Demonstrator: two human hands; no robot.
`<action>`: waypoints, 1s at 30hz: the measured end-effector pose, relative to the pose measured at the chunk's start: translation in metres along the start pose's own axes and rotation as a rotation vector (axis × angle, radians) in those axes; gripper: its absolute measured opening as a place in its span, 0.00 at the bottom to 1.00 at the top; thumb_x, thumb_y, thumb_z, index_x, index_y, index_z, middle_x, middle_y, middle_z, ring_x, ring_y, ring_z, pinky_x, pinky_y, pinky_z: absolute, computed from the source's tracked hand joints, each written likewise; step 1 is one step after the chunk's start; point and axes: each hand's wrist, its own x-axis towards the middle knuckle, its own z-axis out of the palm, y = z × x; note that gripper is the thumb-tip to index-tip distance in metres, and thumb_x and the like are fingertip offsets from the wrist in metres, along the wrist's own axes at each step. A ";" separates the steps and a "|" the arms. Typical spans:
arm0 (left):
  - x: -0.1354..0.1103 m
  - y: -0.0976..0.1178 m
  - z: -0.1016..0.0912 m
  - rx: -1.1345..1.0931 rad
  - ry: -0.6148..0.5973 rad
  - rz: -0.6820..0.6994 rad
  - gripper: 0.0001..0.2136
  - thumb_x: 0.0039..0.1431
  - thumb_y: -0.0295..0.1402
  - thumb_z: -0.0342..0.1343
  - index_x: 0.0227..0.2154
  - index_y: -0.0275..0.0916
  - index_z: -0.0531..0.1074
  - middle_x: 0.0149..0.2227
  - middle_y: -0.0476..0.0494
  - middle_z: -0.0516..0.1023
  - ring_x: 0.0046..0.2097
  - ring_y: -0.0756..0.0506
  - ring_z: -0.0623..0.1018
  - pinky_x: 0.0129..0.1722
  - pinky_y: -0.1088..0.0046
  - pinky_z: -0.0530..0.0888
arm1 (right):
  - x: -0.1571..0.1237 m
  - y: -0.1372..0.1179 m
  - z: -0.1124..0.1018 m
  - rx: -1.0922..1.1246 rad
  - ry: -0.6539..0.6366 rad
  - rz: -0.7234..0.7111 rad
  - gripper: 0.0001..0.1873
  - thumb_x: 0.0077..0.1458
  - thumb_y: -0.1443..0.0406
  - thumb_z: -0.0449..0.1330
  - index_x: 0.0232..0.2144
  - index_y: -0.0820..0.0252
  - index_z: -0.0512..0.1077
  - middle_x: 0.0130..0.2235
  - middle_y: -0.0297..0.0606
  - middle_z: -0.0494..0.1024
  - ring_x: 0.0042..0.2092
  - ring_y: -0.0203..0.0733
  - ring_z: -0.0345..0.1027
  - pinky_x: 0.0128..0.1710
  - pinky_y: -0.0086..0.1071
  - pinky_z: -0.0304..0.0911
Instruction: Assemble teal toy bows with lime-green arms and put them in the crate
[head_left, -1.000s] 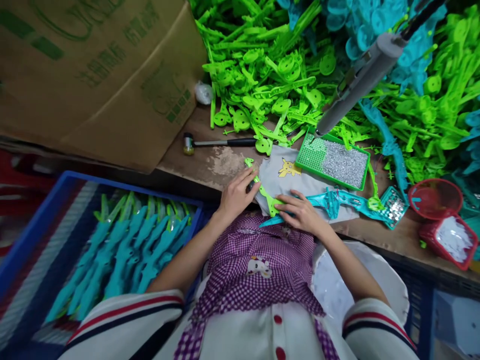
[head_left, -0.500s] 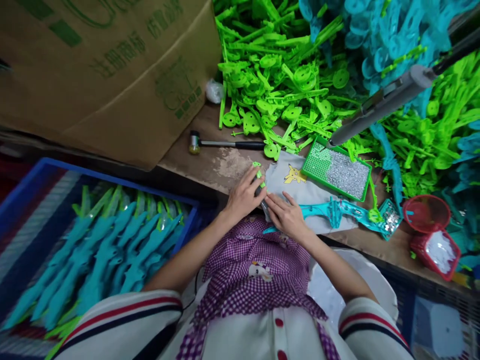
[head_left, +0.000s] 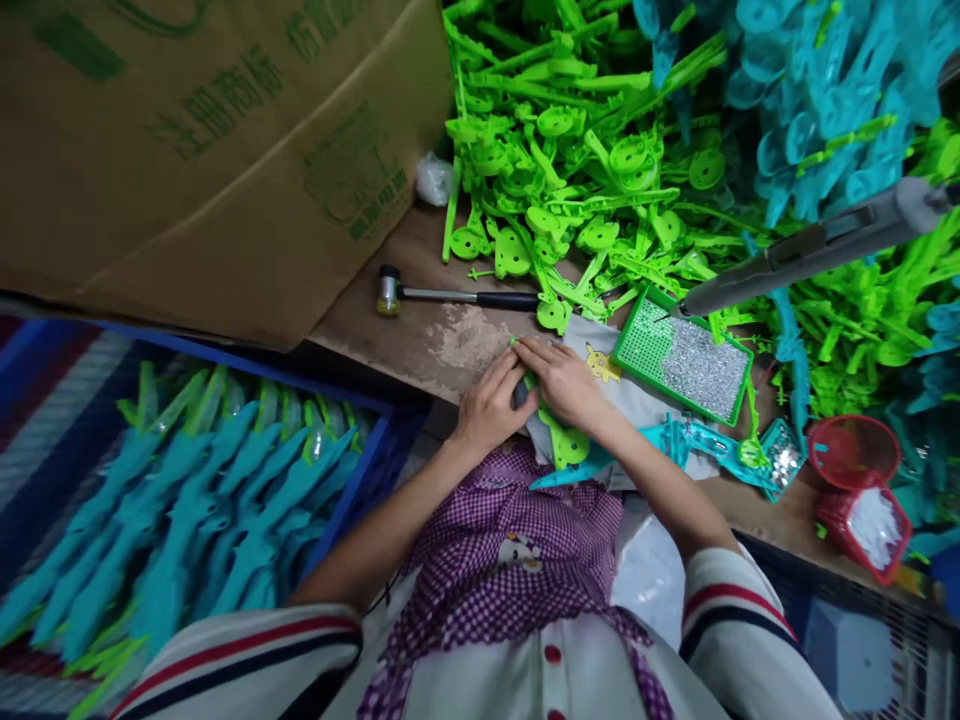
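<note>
At the bench edge, both hands meet over a bright green plastic piece (head_left: 564, 443), whose wide lower end shows below my right hand (head_left: 566, 385). My right hand's fingers close over its upper length. Beside it, my left hand (head_left: 491, 402) is curled around the same piece, with a dark grey bit showing near its thumb. The exact grip under the fingers is hidden. Below my right forearm lies a long turquoise plastic part (head_left: 670, 437) on a grey cloth (head_left: 611, 395) with a yellow cartoon print.
A green screw tray (head_left: 739, 385) sits to the right under a hanging electric screwdriver (head_left: 817, 245). A hammer (head_left: 442, 295) lies ahead. Green parts (head_left: 570, 150) are heaped behind. Left are a cardboard box (head_left: 225, 170) and a blue crate (head_left: 360, 470); far right, red containers (head_left: 855, 450).
My right hand has moved up and forward, over the green piece beside my left hand. More of the green piece's wide end now shows. The camera view has shifted slightly.
</note>
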 end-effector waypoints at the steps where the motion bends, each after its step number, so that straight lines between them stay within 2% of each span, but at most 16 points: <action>1: 0.000 0.000 0.000 0.002 -0.004 -0.008 0.21 0.66 0.37 0.54 0.59 0.37 0.71 0.65 0.32 0.69 0.67 0.37 0.68 0.65 0.53 0.70 | 0.006 0.000 -0.001 -0.022 -0.023 -0.004 0.31 0.61 0.73 0.53 0.66 0.62 0.62 0.68 0.47 0.65 0.68 0.51 0.61 0.67 0.52 0.59; 8: -0.003 -0.001 0.004 0.032 0.052 0.012 0.18 0.66 0.34 0.55 0.57 0.39 0.74 0.61 0.34 0.73 0.64 0.36 0.72 0.60 0.51 0.75 | 0.010 0.002 -0.002 -0.029 -0.097 0.064 0.35 0.58 0.75 0.52 0.68 0.61 0.60 0.69 0.46 0.64 0.63 0.49 0.68 0.59 0.44 0.70; 11: -0.007 -0.001 0.004 0.049 0.066 0.028 0.18 0.66 0.31 0.54 0.57 0.39 0.73 0.60 0.33 0.75 0.62 0.36 0.74 0.59 0.52 0.77 | 0.013 -0.001 -0.002 -0.043 -0.111 0.061 0.32 0.59 0.74 0.53 0.66 0.64 0.62 0.68 0.48 0.64 0.66 0.52 0.64 0.60 0.46 0.69; 14: -0.007 0.002 0.003 0.057 0.078 0.036 0.18 0.65 0.30 0.54 0.57 0.40 0.74 0.59 0.34 0.76 0.61 0.36 0.75 0.57 0.53 0.78 | 0.016 -0.007 -0.001 -0.059 -0.107 0.056 0.29 0.61 0.73 0.52 0.65 0.64 0.65 0.67 0.48 0.65 0.68 0.52 0.61 0.61 0.48 0.68; 20: -0.003 0.006 -0.002 0.085 0.073 0.054 0.17 0.65 0.31 0.54 0.55 0.40 0.75 0.57 0.35 0.77 0.59 0.36 0.77 0.54 0.57 0.81 | 0.016 -0.006 0.006 -0.026 -0.091 0.088 0.28 0.62 0.72 0.52 0.65 0.63 0.65 0.66 0.49 0.66 0.66 0.52 0.64 0.63 0.49 0.67; 23: -0.003 0.006 -0.002 0.078 0.079 0.043 0.18 0.65 0.30 0.53 0.57 0.40 0.74 0.58 0.35 0.76 0.59 0.36 0.77 0.53 0.57 0.81 | 0.009 0.003 0.008 0.135 -0.038 0.079 0.30 0.63 0.73 0.50 0.66 0.58 0.63 0.66 0.44 0.67 0.66 0.45 0.65 0.64 0.45 0.66; 25: -0.005 0.006 -0.001 0.083 0.082 0.021 0.19 0.66 0.31 0.53 0.58 0.41 0.73 0.58 0.34 0.76 0.58 0.36 0.78 0.52 0.57 0.81 | 0.001 0.005 0.010 0.245 0.044 0.109 0.29 0.65 0.72 0.48 0.67 0.57 0.62 0.66 0.42 0.68 0.67 0.41 0.63 0.66 0.42 0.64; 28: -0.007 0.007 0.000 0.085 0.082 0.003 0.20 0.66 0.32 0.54 0.60 0.42 0.71 0.56 0.34 0.77 0.56 0.36 0.79 0.53 0.57 0.80 | -0.011 -0.004 0.014 0.317 0.172 0.213 0.24 0.68 0.68 0.48 0.64 0.56 0.67 0.64 0.42 0.72 0.65 0.41 0.66 0.66 0.41 0.64; 30: -0.007 0.009 -0.002 0.055 0.078 -0.003 0.22 0.66 0.31 0.54 0.62 0.43 0.69 0.55 0.35 0.77 0.57 0.36 0.78 0.55 0.56 0.78 | -0.018 -0.015 0.017 0.282 0.207 0.270 0.22 0.69 0.65 0.49 0.61 0.54 0.70 0.60 0.43 0.75 0.62 0.44 0.69 0.63 0.44 0.66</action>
